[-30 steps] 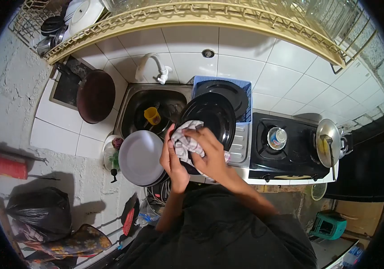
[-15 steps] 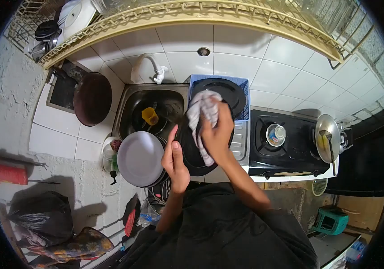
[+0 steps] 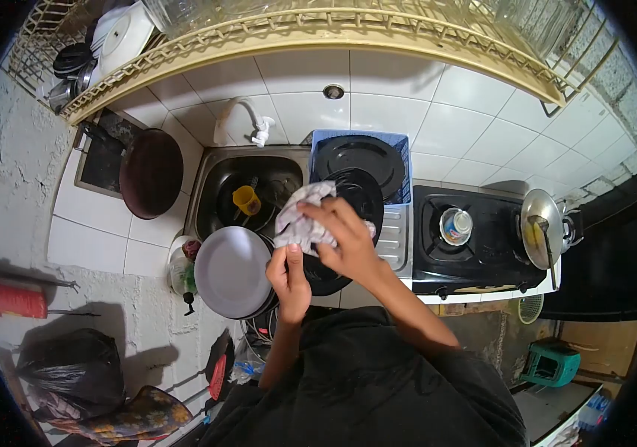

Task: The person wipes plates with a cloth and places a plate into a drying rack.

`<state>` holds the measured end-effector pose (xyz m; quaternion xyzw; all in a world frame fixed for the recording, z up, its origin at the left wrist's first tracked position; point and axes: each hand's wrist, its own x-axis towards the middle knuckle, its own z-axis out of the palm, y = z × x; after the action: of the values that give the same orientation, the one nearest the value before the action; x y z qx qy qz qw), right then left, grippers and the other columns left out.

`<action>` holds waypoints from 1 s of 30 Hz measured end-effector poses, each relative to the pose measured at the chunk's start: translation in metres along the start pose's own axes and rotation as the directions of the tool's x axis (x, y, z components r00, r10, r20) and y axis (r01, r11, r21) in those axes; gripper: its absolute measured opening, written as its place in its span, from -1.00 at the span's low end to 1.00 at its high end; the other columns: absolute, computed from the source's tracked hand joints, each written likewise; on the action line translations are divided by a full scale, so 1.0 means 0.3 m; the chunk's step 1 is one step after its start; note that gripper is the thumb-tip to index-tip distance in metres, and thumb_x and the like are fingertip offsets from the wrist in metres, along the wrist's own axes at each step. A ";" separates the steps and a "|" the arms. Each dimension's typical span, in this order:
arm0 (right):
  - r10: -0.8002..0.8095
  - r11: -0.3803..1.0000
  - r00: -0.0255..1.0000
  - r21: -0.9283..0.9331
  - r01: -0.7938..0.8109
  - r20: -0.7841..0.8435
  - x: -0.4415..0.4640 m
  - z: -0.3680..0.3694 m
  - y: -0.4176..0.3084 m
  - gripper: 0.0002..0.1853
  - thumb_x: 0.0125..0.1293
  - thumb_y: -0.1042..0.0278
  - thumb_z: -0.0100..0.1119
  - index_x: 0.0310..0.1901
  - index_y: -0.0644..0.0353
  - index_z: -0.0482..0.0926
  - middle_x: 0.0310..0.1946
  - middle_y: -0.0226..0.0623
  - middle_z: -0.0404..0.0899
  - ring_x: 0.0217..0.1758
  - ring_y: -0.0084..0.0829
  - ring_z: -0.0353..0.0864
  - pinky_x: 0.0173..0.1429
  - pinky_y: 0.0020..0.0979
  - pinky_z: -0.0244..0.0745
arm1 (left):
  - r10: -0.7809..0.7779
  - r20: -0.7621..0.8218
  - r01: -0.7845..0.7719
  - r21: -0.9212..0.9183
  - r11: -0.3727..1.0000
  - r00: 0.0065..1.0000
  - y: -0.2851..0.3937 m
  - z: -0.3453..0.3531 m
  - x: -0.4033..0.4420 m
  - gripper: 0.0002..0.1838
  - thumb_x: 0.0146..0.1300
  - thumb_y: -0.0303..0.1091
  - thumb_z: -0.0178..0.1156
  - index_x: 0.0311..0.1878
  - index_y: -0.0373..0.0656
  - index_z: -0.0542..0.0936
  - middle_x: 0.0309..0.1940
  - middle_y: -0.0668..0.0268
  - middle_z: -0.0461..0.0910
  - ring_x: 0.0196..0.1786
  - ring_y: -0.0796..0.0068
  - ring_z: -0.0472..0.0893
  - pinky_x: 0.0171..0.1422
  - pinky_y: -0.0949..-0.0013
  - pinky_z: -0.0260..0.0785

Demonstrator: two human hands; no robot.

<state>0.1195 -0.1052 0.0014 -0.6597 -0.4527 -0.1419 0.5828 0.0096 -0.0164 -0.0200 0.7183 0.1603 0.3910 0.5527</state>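
My left hand [image 3: 290, 284] is closed on the left rim of a black plate [image 3: 361, 195], its thumb upright against the edge. A crumpled white-and-grey cloth [image 3: 302, 220] is bunched under my right hand [image 3: 349, 244], whose fingers press it to the plate's left side. The cloth meets my left fingertips and covers part of the plate. Just behind, a blue basket [image 3: 409, 173] holds another black plate [image 3: 359, 160]. Left of my left hand sits a pile of plates with a light grey plate [image 3: 231, 273] on top.
A sink [image 3: 198, 200] with a yellow cup [image 3: 245, 200] lies beyond the grey plate, below a white tap [image 3: 260, 132]. To the right are a gas stove [image 3: 437, 261] and a metal pan [image 3: 538, 253]. A dark frying pan [image 3: 151, 173] stands left. Overhead hangs a wire rack [image 3: 318, 41].
My right hand has brought the cloth from the plate's upper right across to its left edge, beside my left hand. The plate appears slightly turned. My left hand stays near the same spot.
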 end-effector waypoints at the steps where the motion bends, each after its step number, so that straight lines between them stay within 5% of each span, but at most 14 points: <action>1: 0.030 0.999 0.996 -0.013 -0.031 -0.089 0.014 0.007 0.028 -0.49 0.07 0.61 0.15 0.15 0.28 0.60 -0.10 0.08 0.57 -0.04 0.07 0.61 0.10 -0.16 0.55 | -0.026 -0.001 0.026 0.015 1.000 1.000 0.017 -0.004 0.002 -0.60 0.62 -0.28 0.01 0.32 -0.33 0.56 -0.51 0.59 0.15 -0.44 0.76 0.09 -0.38 0.51 -0.10; 4: 0.189 0.972 0.919 -0.069 -0.226 -0.345 0.053 0.005 0.082 -0.53 0.13 0.58 0.15 0.15 0.30 0.59 -0.11 0.07 0.57 -0.05 0.08 0.61 0.09 -0.15 0.54 | -0.061 0.017 0.061 0.028 0.998 0.998 0.054 -0.013 0.005 -0.59 0.63 -0.30 0.01 0.36 -0.33 0.55 -0.51 0.60 0.16 -0.44 0.77 0.09 -0.39 0.52 -0.10; 9: 0.021 1.000 0.997 0.015 -0.022 0.074 -0.009 -0.002 -0.008 -0.54 0.12 0.63 0.12 0.12 0.30 0.59 -0.13 0.08 0.55 -0.03 0.08 0.61 0.12 -0.16 0.53 | 0.026 0.021 -0.025 -0.030 0.999 0.999 0.002 -0.014 0.010 -0.59 0.63 -0.30 0.00 0.37 -0.33 0.54 -0.52 0.59 0.18 -0.45 0.78 0.11 -0.38 0.54 -0.08; 14: 0.262 0.947 0.896 -0.085 -0.311 -0.358 0.033 -0.011 0.108 -0.58 0.18 0.56 0.11 0.12 0.36 0.55 -0.12 0.11 0.54 -0.06 0.12 0.58 0.11 -0.12 0.50 | -0.063 0.016 0.063 0.002 0.998 0.998 0.054 -0.029 0.002 -0.59 0.63 -0.31 0.01 0.36 -0.37 0.53 -0.52 0.60 0.17 -0.45 0.79 0.09 -0.39 0.53 -0.11; 18: -0.022 0.999 0.997 -0.044 0.018 -0.080 -0.032 0.024 0.056 -0.53 0.15 0.55 0.12 0.16 0.31 0.58 -0.11 0.09 0.50 -0.02 0.09 0.59 0.12 -0.15 0.52 | -0.057 -0.010 0.057 -0.024 0.998 0.998 -0.006 -0.020 -0.003 -0.58 0.63 -0.29 0.01 0.38 -0.32 0.53 -0.52 0.60 0.16 -0.46 0.78 0.08 -0.39 0.51 -0.13; 20: 0.010 0.999 0.999 -0.033 -0.009 0.033 -0.033 0.011 0.017 -0.56 0.16 0.55 0.12 0.13 0.31 0.59 -0.14 0.08 0.52 -0.04 0.06 0.60 0.10 -0.15 0.52 | 0.017 -0.007 -0.018 -0.039 0.999 1.000 -0.010 -0.021 0.013 -0.58 0.63 -0.29 0.01 0.39 -0.32 0.52 -0.52 0.60 0.19 -0.46 0.78 0.09 -0.40 0.52 -0.11; 24: 0.195 0.960 0.900 -0.111 -0.256 -0.389 0.019 0.016 0.102 -0.57 0.16 0.58 0.14 0.12 0.34 0.58 -0.17 0.07 0.52 -0.10 0.07 0.58 0.03 -0.15 0.51 | -0.073 0.054 0.072 0.023 0.997 0.996 0.049 -0.041 0.012 -0.57 0.63 -0.29 0.01 0.39 -0.35 0.51 -0.50 0.61 0.22 -0.44 0.78 0.11 -0.38 0.53 -0.09; 28: 0.029 0.999 0.998 -0.037 -0.027 0.059 -0.068 0.012 0.036 -0.47 0.08 0.63 0.14 0.18 0.28 0.60 -0.13 0.04 0.54 -0.06 0.04 0.59 0.09 -0.13 0.53 | 0.006 0.004 -0.006 -0.072 0.997 1.000 0.017 -0.024 0.026 -0.58 0.65 -0.27 -0.01 0.39 -0.30 0.53 -0.51 0.62 0.14 -0.45 0.78 0.08 -0.37 0.53 -0.13; 30: 0.083 0.994 0.996 -0.071 -0.086 -0.042 -0.060 0.001 0.064 -0.50 0.10 0.62 0.13 0.16 0.29 0.60 -0.11 0.04 0.53 -0.05 0.05 0.59 0.10 -0.13 0.53 | -0.040 0.010 0.041 -0.072 0.997 0.999 0.034 -0.040 0.025 -0.58 0.65 -0.25 -0.01 0.39 -0.28 0.53 -0.52 0.62 0.14 -0.46 0.79 0.06 -0.38 0.53 -0.14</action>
<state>0.1240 -0.1110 -0.0238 -0.6962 -0.4075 -0.1464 0.5726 0.0036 -0.0068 -0.0067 0.6961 0.1583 0.3822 0.5868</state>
